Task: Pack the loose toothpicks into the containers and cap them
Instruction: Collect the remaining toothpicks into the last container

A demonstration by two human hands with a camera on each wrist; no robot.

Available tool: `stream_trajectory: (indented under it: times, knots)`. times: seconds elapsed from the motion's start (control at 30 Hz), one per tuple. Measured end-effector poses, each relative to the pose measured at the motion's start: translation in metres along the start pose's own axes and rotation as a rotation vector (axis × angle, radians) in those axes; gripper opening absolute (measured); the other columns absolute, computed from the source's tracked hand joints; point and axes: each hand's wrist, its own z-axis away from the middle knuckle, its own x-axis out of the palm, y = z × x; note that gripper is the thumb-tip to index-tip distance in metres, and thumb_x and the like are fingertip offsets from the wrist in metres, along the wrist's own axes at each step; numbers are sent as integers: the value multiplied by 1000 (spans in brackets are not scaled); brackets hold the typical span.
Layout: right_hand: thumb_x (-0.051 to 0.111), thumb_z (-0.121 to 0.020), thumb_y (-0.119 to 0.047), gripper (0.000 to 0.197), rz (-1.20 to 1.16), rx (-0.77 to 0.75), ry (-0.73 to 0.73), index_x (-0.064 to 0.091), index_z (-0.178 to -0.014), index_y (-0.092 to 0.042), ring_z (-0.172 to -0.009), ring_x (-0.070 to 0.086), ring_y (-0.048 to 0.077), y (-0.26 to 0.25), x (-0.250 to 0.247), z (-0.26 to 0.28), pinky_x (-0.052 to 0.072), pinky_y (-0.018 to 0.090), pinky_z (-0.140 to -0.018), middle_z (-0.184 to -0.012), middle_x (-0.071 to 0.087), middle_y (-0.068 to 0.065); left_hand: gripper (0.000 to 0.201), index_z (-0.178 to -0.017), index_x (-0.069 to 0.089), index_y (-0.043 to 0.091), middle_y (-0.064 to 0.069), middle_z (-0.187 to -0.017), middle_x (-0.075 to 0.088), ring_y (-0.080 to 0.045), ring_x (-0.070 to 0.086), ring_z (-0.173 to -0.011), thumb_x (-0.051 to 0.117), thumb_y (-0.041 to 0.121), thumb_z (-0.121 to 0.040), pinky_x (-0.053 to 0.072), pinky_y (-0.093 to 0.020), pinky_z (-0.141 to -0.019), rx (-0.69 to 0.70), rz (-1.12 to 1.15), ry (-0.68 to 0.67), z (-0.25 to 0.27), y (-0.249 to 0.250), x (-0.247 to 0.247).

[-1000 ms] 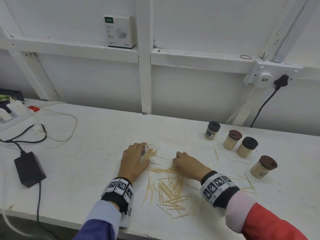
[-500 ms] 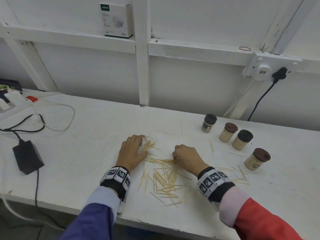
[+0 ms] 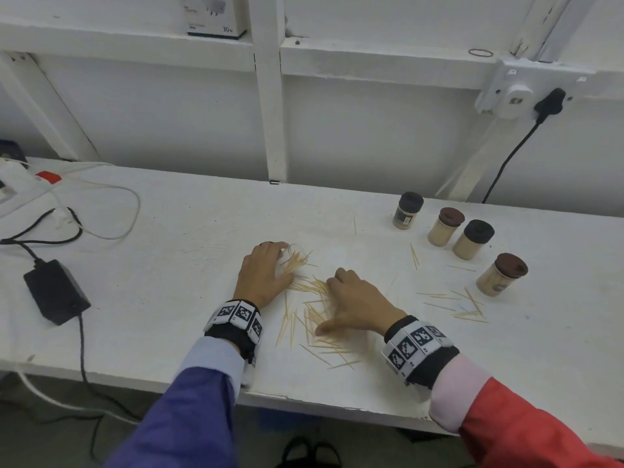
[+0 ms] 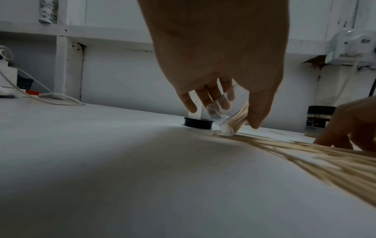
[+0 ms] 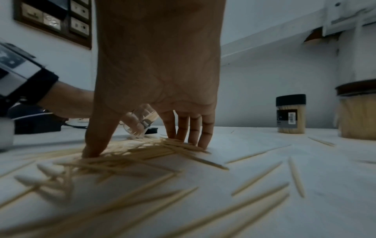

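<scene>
My left hand (image 3: pixel 265 276) grips a clear container (image 3: pixel 294 259) tilted on its side, mouth toward the pile, with several toothpicks sticking out. In the left wrist view the container (image 4: pixel 225 118) rests low on the white table (image 3: pixel 169 298), and a black cap (image 4: pixel 198 123) lies just behind it. My right hand (image 3: pixel 354 300) lies spread over the loose toothpick pile (image 3: pixel 315 336), fingertips and stretched thumb pressing on the sticks. The right wrist view shows the pile (image 5: pixel 142 154) under those fingers (image 5: pixel 191 133). More toothpicks (image 3: pixel 467 307) lie scattered to the right.
Several capped, filled jars stand at the back right: (image 3: pixel 407 210), (image 3: pixel 445 226), (image 3: pixel 472 238), (image 3: pixel 502 274). A black power adapter (image 3: pixel 55 292) with cables lies at the left, near a power strip (image 3: pixel 20 177). The table's front edge runs close under my wrists.
My right thumb has stretched out toward the table's front edge across the pile. The left hand keeps the tilted container in the same spot. The head view has tilted slightly downward.
</scene>
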Motion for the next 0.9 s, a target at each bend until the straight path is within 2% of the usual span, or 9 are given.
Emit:
stream_trajectory:
  times: [0.17, 0.27, 0.33, 0.53, 0.63, 0.73, 0.83, 0.9]
  knots:
    - [71, -75, -53, 70, -123, -6, 19, 49, -131, -17, -114, 40, 16, 1, 0, 3, 45, 34, -88, -121, 44, -3, 54, -128, 53, 17, -1, -114, 56, -23, 49, -107, 72, 23, -78, 35, -36, -89, 13, -9, 0, 1, -1, -2]
    - [68, -82, -41, 58, -181, -27, 41, 54, -132, -17, -113, 43, 15, 6, 0, 2, 45, 34, -89, -118, 48, -3, 52, -127, 54, 17, -2, -113, 56, -24, 49, -105, 72, 23, -78, 36, -37, -89, 29, -12, 8, 1, -4, -3]
    - [66, -83, -39, 52, -169, -31, 63, 55, -130, -18, -110, 44, 14, 6, 1, 2, 45, 33, -86, -116, 50, -4, 51, -125, 56, 14, -5, -113, 56, -26, 50, -105, 72, 22, -78, 36, -39, -88, 41, -17, 18, 1, -4, -4]
    - [64, -83, -58, 52, -105, -22, 130, 59, -122, -24, -107, 48, 13, 8, 5, 0, 43, 30, -80, -113, 54, -5, 48, -123, 58, 13, -6, -114, 56, -27, 50, -107, 72, 21, -78, 35, -38, -89, 64, -36, 14, 1, -4, -5]
    - [60, -83, -62, 51, -16, -49, 166, 62, -117, -25, -102, 49, 14, 11, 2, -2, 35, 25, -74, -105, 58, -6, 48, -123, 58, 13, -5, -114, 56, -26, 50, -107, 72, 21, -78, 35, -36, -89, 70, -40, 20, 1, -3, -5]
    - [59, -80, -67, 55, 41, -63, 175, 63, -114, -23, -100, 50, 14, 12, 4, -3, 28, 24, -75, -101, 61, -7, 47, -123, 58, 14, -5, -114, 56, -26, 50, -107, 72, 21, -78, 35, -36, -88, 63, -38, 20, 0, -4, -5]
    - [68, -70, -70, 66, -35, -49, 140, 61, -116, -23, -99, 49, 12, 12, 4, -3, 34, 25, -77, -102, 58, -9, 47, -122, 58, 14, -5, -114, 56, -26, 51, -106, 73, 21, -78, 35, -37, -87, 68, -37, 19, 0, -6, -4]
    - [70, -73, -64, 63, -88, -36, 122, 61, -118, -22, -97, 50, 11, 12, 4, -3, 38, 25, -75, -102, 56, -9, 47, -122, 59, 14, -4, -114, 57, -25, 51, -106, 73, 22, -78, 36, -37, -88, 68, -34, 15, -1, -8, -3]
